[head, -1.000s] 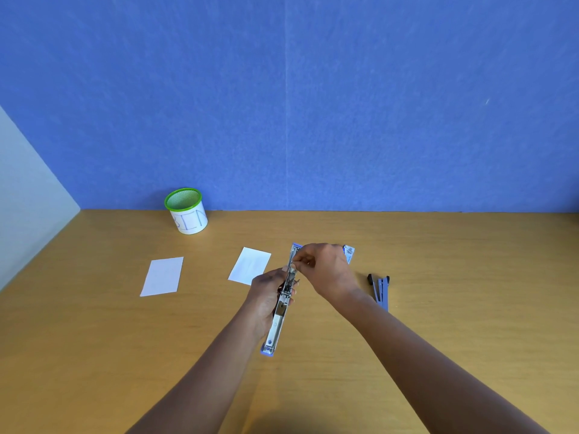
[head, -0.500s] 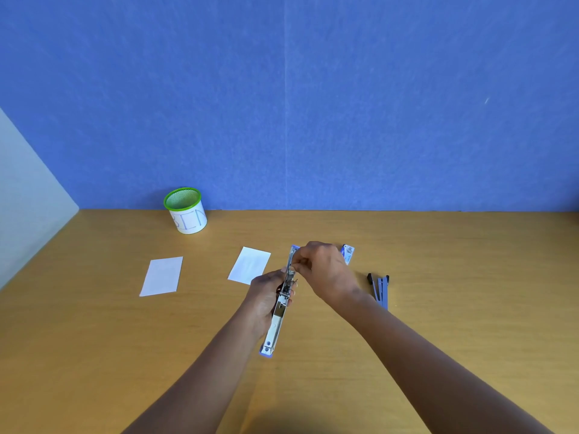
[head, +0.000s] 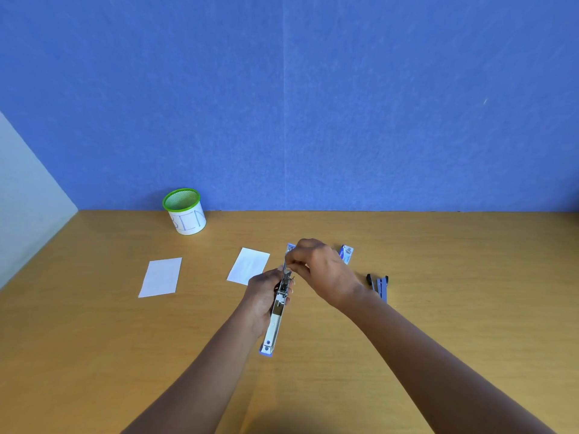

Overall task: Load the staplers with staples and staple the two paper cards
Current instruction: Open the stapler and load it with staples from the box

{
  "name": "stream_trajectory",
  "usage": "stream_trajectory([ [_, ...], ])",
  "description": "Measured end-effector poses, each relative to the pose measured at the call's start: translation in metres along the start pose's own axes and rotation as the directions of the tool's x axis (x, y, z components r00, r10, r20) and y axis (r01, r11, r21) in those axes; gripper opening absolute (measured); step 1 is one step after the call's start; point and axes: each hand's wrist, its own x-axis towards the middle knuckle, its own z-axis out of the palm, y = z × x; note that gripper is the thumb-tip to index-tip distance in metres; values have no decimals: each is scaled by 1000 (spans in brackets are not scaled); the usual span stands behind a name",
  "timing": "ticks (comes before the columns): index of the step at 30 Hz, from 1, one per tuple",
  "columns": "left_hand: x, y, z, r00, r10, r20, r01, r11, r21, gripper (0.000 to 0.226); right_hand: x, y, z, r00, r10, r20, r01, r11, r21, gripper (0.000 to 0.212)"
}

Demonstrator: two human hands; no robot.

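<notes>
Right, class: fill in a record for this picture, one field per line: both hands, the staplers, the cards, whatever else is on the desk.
left hand: grips the opened stapler at its middle
right hand: pinches that stapler's far end
second stapler: lies on the desk, right of the hands, untouched
paper cards: two, flat, apart, left of the hands
staple box: behind the right hand, partly hidden
cup: green-rimmed, by the back wall

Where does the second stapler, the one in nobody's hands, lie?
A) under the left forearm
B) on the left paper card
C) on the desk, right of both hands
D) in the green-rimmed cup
C: the second stapler lies on the desk to the right of the right hand, apart from the opened stapler that the left hand grips.
</notes>
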Motion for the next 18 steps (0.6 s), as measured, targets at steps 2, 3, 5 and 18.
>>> stream_trajectory([
  [2,-1,-1,0,1000,-4,1,4,1000,-3,24,0,1,0,1000,10,-15,-9,999,51,17],
  [3,-1,-1,0,1000,-6,0,6,1000,-1,24,0,1,1,999,39,-26,-36,995,97,15],
  [5,-2,-2,0,1000,-9,0,9,1000,0,23,0,2,2,991,126,-36,-117,975,187,13],
  [18,-4,-2,2,1000,5,-19,-5,999,35,26,7,6,5,938,341,70,-347,899,269,12],
])
